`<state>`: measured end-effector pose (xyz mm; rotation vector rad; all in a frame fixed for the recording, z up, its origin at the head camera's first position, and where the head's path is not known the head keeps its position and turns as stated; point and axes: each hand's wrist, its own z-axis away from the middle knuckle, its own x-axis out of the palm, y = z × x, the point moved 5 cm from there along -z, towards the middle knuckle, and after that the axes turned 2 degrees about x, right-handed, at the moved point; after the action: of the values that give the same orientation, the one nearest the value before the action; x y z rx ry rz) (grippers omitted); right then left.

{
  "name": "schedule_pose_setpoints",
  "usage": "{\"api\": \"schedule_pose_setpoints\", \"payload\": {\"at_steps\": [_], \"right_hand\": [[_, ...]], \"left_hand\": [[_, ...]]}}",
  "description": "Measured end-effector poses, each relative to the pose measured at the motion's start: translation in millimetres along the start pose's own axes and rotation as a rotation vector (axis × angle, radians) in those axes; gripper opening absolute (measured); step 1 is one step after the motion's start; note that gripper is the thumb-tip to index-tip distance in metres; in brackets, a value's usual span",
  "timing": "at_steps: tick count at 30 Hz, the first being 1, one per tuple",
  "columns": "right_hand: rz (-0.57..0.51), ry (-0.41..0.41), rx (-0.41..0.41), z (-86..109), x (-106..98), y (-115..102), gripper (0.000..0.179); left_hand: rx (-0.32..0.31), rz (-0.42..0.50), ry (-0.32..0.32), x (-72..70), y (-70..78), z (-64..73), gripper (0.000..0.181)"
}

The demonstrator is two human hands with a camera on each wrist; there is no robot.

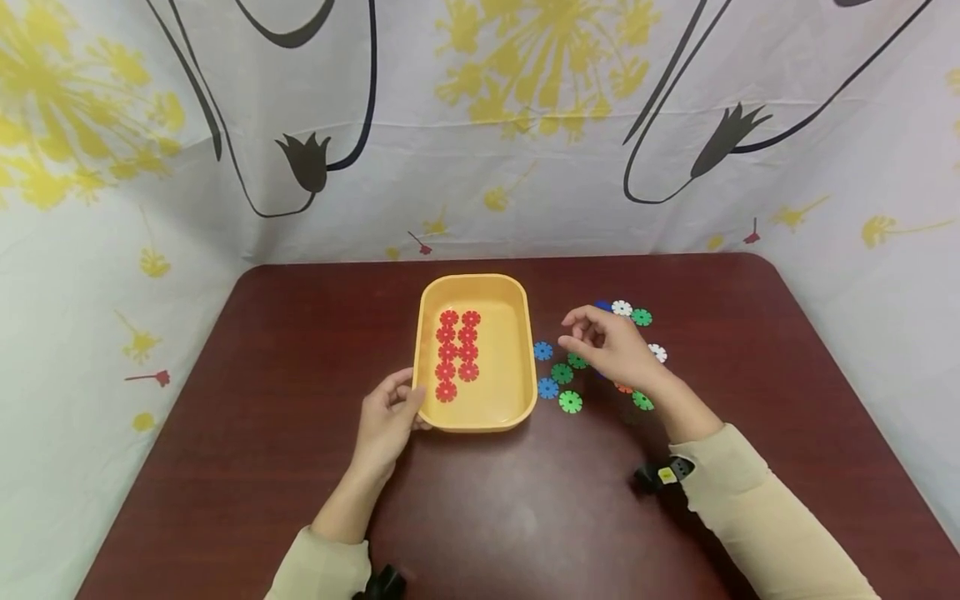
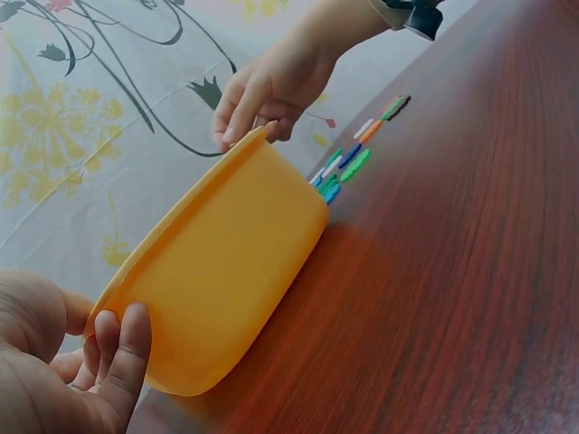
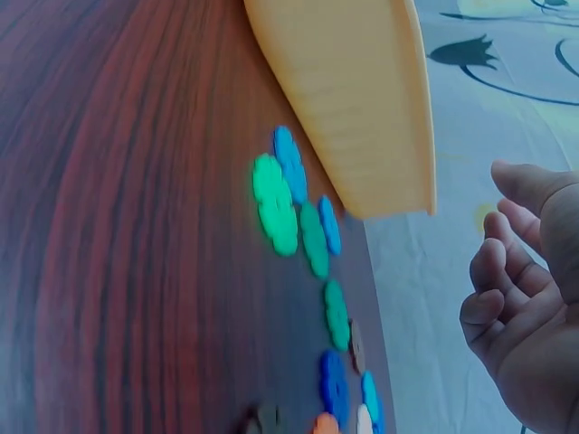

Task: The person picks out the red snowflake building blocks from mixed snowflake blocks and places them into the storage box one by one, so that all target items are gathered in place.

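A yellow plastic tray (image 1: 501, 379) stands on the table, with two columns of red snowflake discs (image 1: 446, 352) laid on the left part of its floor. At its lower left corner my left hand (image 1: 386, 421) pinches the rim, thumb on top and fingers around the outer wall. My right hand (image 1: 617, 346) hovers right of the tray, above loose snowflake discs. Its thumb stands apart from the loosely bent fingers, and nothing shows between them in the right wrist view. Beneath and around it lie a light green disc (image 1: 570, 402), a blue disc (image 1: 547, 388) and a white disc (image 1: 622, 307).
An orange disc (image 1: 624, 387) is partly hidden under the right hand. The dark red wooden table (image 1: 480, 517) ends at the back against a white patterned cloth (image 1: 480, 225). A small black device (image 1: 663, 475) is strapped at the right wrist.
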<state>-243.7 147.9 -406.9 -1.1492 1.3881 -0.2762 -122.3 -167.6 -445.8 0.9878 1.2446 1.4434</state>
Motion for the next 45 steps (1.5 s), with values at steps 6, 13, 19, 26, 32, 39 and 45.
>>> {"api": "schedule_pose_setpoints", "payload": {"at_steps": [6,13,19,26,32,39,45], "right_hand": [[0.025,0.009,0.075,11.3,-18,13,0.022],[0.079,0.013,0.136,24.5,-36,27,0.027],[0.110,0.005,0.163,34.2,-45,37,0.026],[0.180,-0.049,0.162,49.3,-56,49,0.022],[0.262,-0.105,0.166,62.7,-65,61,0.021],[0.281,-0.173,0.117,74.5,-71,67,0.019],[0.277,-0.254,0.153,83.2,-71,74,0.030]], "left_hand": [[0.002,-0.018,-0.002,0.1,1.4,-2.6,0.037],[-0.008,-0.011,-0.003,-0.2,-0.1,-3.8,0.037],[-0.014,-0.011,0.001,-0.9,1.2,-3.9,0.037],[-0.013,-0.001,-0.004,-0.2,2.6,-4.5,0.038],[-0.013,-0.010,-0.002,-0.6,2.7,-4.7,0.038],[-0.012,-0.009,-0.001,-0.8,2.4,-5.3,0.038],[-0.018,-0.013,0.000,-0.4,-0.1,-5.7,0.038]]}}
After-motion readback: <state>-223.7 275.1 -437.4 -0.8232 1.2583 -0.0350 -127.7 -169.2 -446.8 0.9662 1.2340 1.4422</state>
